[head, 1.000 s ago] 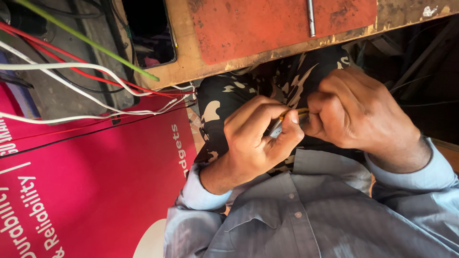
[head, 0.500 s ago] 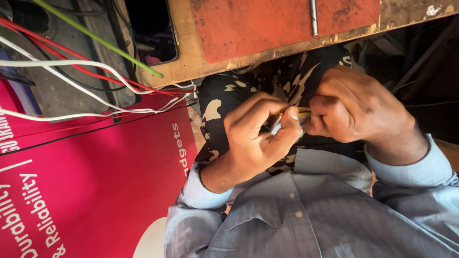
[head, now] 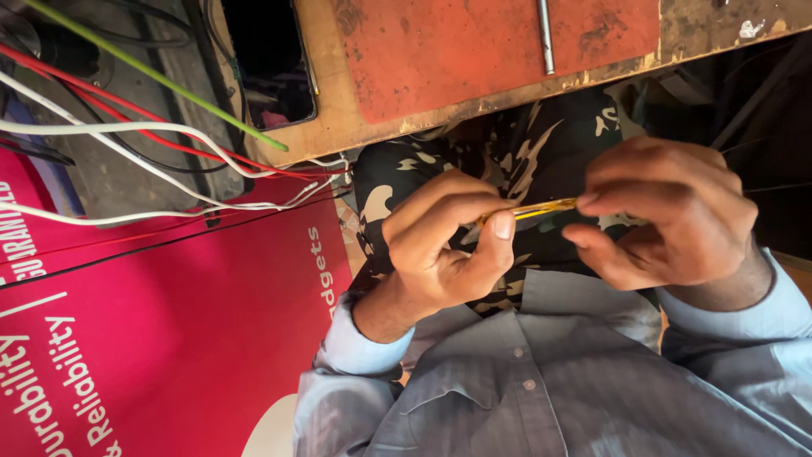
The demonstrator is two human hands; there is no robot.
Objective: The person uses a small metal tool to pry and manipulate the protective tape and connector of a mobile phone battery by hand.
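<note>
My left hand [head: 440, 245] and my right hand [head: 668, 211] are raised in front of my lap, fingertips facing each other. Between them runs a thin amber-yellow strip [head: 534, 207], lying nearly level. The left thumb and forefinger pinch its left end, and the right thumb and forefinger pinch its right end. Only the short middle stretch shows; both ends are hidden by fingers. Below the hands are my light blue shirt [head: 541, 389] and dark patterned trousers [head: 507, 161].
A worn wooden bench edge [head: 440, 118] with an orange-red mat [head: 474, 51] lies just beyond the hands, with a slim metal rod [head: 545, 34] on it. Red, white and green wires [head: 169, 135] trail left. A pink printed board [head: 169, 338] fills the lower left.
The hands have drawn slightly apart, and the amber strip now shows between them. Earlier the fingertips were bunched together over it.
</note>
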